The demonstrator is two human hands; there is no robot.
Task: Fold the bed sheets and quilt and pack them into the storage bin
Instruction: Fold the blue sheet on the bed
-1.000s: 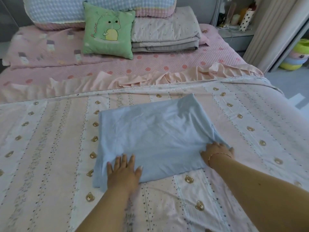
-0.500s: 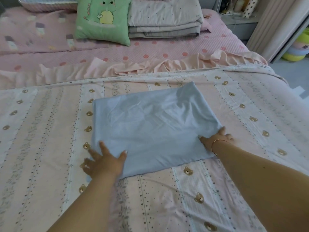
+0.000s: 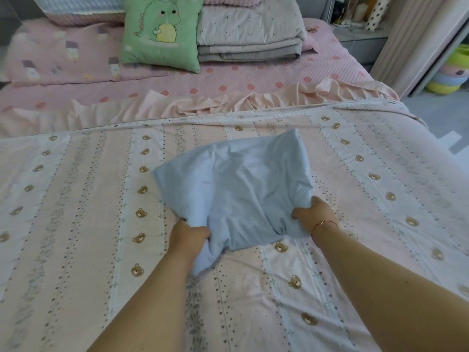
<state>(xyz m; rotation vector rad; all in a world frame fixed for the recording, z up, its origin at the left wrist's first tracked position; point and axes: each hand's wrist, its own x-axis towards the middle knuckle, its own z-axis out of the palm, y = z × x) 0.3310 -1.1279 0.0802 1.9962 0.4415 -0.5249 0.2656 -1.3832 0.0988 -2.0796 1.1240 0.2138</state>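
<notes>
You are gripping the folded pale-blue cotton sheet (image 3: 236,191) with left hand (image 3: 189,233) and right hand (image 3: 314,214) both clenched on its near corners; be lifting evenly.

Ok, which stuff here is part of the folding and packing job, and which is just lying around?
Part of the job:
blue sheet, gripped by left hand and right hand
bear-print quilt
folded grey bedding

Lying about:
green dinosaur cushion
bedside clutter
</notes>
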